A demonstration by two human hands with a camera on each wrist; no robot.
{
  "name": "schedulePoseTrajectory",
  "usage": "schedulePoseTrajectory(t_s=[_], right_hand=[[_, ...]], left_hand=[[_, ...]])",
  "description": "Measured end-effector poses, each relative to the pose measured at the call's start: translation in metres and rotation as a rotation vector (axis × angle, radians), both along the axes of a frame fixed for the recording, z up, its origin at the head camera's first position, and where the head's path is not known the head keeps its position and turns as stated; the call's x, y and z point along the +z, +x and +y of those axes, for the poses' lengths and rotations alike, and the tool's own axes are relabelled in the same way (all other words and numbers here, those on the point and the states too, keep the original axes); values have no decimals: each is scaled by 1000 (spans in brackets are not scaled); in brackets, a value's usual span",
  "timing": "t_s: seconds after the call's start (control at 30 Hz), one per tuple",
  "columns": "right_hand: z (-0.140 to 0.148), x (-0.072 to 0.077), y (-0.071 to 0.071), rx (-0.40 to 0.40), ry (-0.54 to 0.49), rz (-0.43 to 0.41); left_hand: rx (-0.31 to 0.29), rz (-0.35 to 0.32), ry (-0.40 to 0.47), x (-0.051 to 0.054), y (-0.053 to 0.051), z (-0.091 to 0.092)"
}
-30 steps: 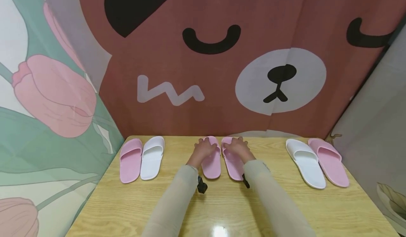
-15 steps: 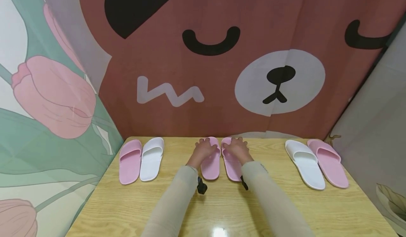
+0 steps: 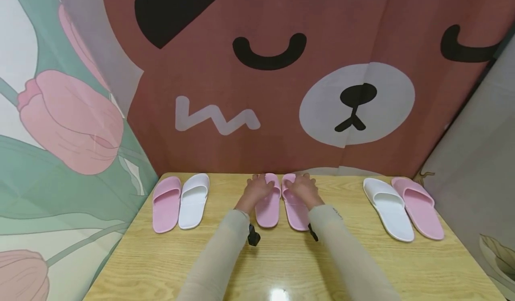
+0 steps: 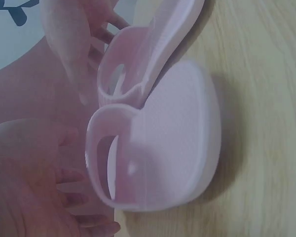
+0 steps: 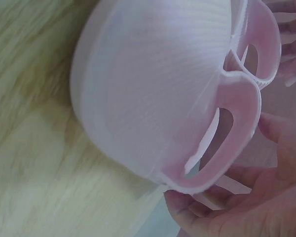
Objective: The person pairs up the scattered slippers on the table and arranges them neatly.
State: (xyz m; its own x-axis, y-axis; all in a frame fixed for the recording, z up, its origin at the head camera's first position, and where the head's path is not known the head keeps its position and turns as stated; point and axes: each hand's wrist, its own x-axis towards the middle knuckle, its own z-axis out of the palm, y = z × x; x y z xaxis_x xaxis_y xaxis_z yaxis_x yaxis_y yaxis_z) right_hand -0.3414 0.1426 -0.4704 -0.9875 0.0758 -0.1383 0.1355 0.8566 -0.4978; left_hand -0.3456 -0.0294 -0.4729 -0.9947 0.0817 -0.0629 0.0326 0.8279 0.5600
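Two pink slippers stand side by side at the middle of the table's far edge: the left pink slipper and the right pink slipper. My left hand is over the left one's strap, toward its outer side. In the left wrist view its fingers are spread and look slightly apart from the strap. My right hand holds the right slipper at its strap. The right wrist view shows fingertips at the strap's outer edge and the thumb on the other side.
A pink slipper and a white slipper stand at the left of the wooden table. Another white slipper and pink slipper stand at the right. A bear-print curtain hangs behind the far edge.
My left hand has shifted slightly left relative to the left middle slipper. The right hand and all the slippers look unmoved; the head view shifts slightly.
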Motion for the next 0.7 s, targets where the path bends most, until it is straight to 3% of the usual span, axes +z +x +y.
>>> schedulePoseTrajectory(t_s=[0.23,0.43,0.7], right_hand=[[3,6,0,13,57,25],[5,8,-3,32,61,33],[6,14,-1,34,86,37]], left_hand=[[29,34,-54,3,1,-7],[23,86,-105,11,4,-11],[12,100,-186,19,4,-16]])
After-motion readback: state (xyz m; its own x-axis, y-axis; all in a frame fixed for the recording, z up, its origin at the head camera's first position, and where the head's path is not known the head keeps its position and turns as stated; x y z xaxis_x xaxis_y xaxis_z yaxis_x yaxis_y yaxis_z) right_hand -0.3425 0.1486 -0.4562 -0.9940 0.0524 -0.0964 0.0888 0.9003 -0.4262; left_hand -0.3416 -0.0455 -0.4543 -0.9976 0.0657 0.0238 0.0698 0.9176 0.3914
